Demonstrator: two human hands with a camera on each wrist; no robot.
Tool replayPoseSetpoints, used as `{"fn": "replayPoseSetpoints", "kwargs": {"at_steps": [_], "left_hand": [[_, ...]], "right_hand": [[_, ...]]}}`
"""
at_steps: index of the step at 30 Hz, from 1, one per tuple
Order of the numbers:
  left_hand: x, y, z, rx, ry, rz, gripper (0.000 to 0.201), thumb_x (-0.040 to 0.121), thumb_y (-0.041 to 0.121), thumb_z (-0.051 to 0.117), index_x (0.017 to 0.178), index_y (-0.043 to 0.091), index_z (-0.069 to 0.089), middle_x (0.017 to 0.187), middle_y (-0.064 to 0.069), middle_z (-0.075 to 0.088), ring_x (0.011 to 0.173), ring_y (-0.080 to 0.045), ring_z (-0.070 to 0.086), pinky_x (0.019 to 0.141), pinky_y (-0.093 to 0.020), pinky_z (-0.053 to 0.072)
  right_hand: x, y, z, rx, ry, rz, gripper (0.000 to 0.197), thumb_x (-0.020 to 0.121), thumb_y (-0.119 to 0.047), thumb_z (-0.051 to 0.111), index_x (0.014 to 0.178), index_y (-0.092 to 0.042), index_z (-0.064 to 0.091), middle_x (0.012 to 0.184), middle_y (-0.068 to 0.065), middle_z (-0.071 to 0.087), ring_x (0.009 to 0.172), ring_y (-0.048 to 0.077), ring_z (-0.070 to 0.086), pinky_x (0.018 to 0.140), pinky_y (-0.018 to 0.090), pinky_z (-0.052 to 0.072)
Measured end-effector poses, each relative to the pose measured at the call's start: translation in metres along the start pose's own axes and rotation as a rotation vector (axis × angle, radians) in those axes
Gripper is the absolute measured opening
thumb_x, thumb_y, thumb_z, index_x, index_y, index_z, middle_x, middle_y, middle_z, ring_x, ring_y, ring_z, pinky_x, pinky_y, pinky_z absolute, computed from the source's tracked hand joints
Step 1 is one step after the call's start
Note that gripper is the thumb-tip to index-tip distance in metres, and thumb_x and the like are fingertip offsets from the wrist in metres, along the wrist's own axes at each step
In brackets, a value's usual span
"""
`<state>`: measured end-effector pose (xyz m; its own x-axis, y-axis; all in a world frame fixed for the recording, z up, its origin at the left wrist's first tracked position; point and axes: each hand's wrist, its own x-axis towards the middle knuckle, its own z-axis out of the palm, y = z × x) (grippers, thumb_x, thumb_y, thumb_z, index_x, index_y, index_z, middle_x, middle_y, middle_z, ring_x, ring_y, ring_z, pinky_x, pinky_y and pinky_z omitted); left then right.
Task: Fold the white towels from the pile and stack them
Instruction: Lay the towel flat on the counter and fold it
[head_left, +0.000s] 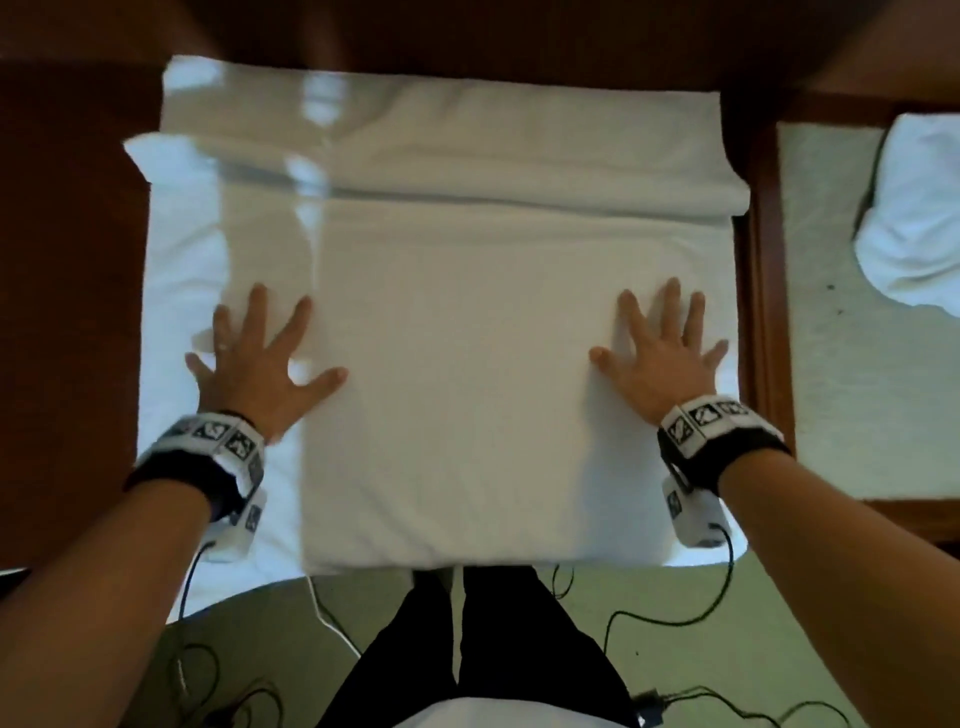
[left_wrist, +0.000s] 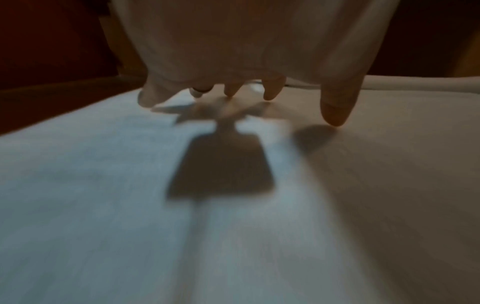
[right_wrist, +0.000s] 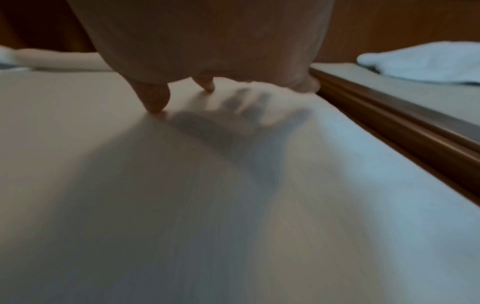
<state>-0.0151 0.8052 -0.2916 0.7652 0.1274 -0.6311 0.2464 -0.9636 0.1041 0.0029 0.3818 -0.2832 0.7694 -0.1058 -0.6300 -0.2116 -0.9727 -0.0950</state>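
A large white towel (head_left: 467, 364) lies spread flat on the table in front of me, with a folded ridge running across its far part. My left hand (head_left: 260, 358) presses flat on its left side, fingers spread. My right hand (head_left: 660, 353) presses flat near its right edge, fingers spread too. In the left wrist view the left hand's fingertips (left_wrist: 270, 92) touch the towel (left_wrist: 233, 205). The right wrist view shows the thumb tip (right_wrist: 154, 102) on the cloth (right_wrist: 182, 205). A crumpled pile of white towels (head_left: 914, 218) lies on the surface at far right.
A dark wooden rail (head_left: 763, 312) separates the towel from the pale side surface (head_left: 841, 364) on the right. Dark wood surrounds the left and far sides. Black cables (head_left: 675, 618) trail on the floor by my legs.
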Motion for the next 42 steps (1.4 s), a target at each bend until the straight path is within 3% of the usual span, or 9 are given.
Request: {"fn": "replayPoseSetpoints", "kwargs": {"at_steps": [3, 7, 14, 17, 23, 29, 34, 39, 42], "left_hand": [[-0.046, -0.01, 0.032, 0.006, -0.072, -0.034, 0.092, 0.073, 0.092, 0.026, 0.144, 0.061, -0.023, 0.157, 0.015, -0.039, 0.15, -0.03, -0.024, 0.116, -0.071, 0.006], [-0.031, -0.013, 0.025, 0.033, -0.077, -0.07, 0.093, 0.065, 0.095, 0.021, 0.135, 0.065, -0.031, 0.154, 0.017, -0.043, 0.15, -0.033, -0.023, 0.113, -0.074, 0.008], [0.029, -0.003, -0.023, 0.019, 0.001, -0.014, 0.092, 0.081, 0.083, 0.045, 0.15, 0.057, -0.01, 0.163, 0.016, -0.026, 0.153, -0.027, -0.015, 0.116, -0.069, 0.01], [-0.006, -0.006, 0.001, 0.004, 0.056, -0.005, 0.087, 0.085, 0.08, 0.041, 0.152, 0.054, -0.008, 0.163, 0.013, -0.026, 0.153, -0.024, -0.015, 0.118, -0.067, 0.007], [-0.062, -0.028, 0.068, 0.077, -0.006, -0.024, 0.081, 0.081, 0.088, 0.012, 0.143, 0.058, -0.029, 0.155, 0.008, -0.044, 0.15, -0.029, -0.027, 0.115, -0.073, 0.002], [-0.086, -0.046, 0.082, 0.024, 0.173, 0.046, 0.083, 0.088, 0.078, 0.025, 0.155, 0.045, -0.012, 0.165, -0.001, -0.025, 0.153, -0.027, -0.015, 0.115, -0.071, 0.008], [-0.133, -0.096, 0.128, 0.103, 0.121, 0.074, 0.095, 0.077, 0.092, 0.009, 0.154, 0.043, -0.019, 0.164, -0.007, -0.026, 0.153, -0.033, -0.008, 0.112, -0.074, 0.014], [-0.134, -0.085, 0.138, 0.215, 0.215, 0.297, 0.122, 0.063, 0.101, 0.033, 0.156, 0.04, -0.014, 0.167, -0.006, -0.017, 0.153, -0.034, -0.005, 0.111, -0.072, 0.01], [-0.129, -0.073, 0.137, 0.309, 0.207, 0.315, 0.115, 0.071, 0.079, 0.061, 0.157, 0.042, -0.005, 0.168, -0.007, -0.01, 0.152, -0.04, 0.006, 0.107, -0.075, 0.024]], "right_hand": [[-0.047, 0.019, 0.033, -0.035, -0.097, -0.017, 0.081, 0.088, -0.079, 0.023, 0.148, -0.049, -0.023, 0.153, -0.006, -0.043, 0.144, 0.032, -0.034, 0.114, 0.071, -0.002], [-0.028, 0.02, 0.028, -0.053, -0.108, -0.022, 0.086, 0.084, -0.084, 0.025, 0.144, -0.052, -0.028, 0.152, -0.007, -0.045, 0.143, 0.035, -0.035, 0.113, 0.072, -0.002], [0.021, -0.013, -0.009, 0.018, 0.002, -0.008, 0.082, 0.089, -0.075, 0.037, 0.153, -0.046, -0.007, 0.16, -0.002, -0.031, 0.146, 0.032, -0.029, 0.113, 0.071, -0.003], [-0.014, -0.014, 0.013, -0.012, 0.06, -0.024, 0.079, 0.092, -0.073, 0.031, 0.153, -0.045, -0.009, 0.159, -0.002, -0.033, 0.146, 0.032, -0.029, 0.114, 0.069, -0.003], [-0.071, 0.018, 0.078, -0.064, -0.011, -0.052, 0.079, 0.086, -0.083, 0.018, 0.146, -0.054, -0.024, 0.153, -0.009, -0.044, 0.144, 0.033, -0.033, 0.112, 0.074, 0.0], [-0.098, 0.032, 0.095, -0.055, 0.169, -0.074, 0.076, 0.093, -0.073, 0.023, 0.155, -0.038, -0.006, 0.161, -0.004, -0.03, 0.15, 0.026, -0.02, 0.116, 0.068, 0.007], [-0.142, 0.076, 0.131, -0.063, 0.139, -0.03, 0.078, 0.087, -0.08, 0.01, 0.152, -0.045, -0.016, 0.161, -0.003, -0.029, 0.151, 0.028, -0.016, 0.116, 0.067, 0.012], [-0.143, 0.053, 0.14, -0.255, 0.189, -0.313, 0.104, 0.079, -0.088, 0.031, 0.154, -0.036, -0.017, 0.16, 0.005, -0.032, 0.148, 0.033, -0.023, 0.116, 0.066, 0.003], [-0.141, 0.047, 0.151, -0.357, 0.119, -0.285, 0.115, 0.083, -0.065, 0.062, 0.151, -0.035, -0.026, 0.156, 0.009, -0.038, 0.146, 0.042, -0.025, 0.115, 0.07, 0.011]]}}
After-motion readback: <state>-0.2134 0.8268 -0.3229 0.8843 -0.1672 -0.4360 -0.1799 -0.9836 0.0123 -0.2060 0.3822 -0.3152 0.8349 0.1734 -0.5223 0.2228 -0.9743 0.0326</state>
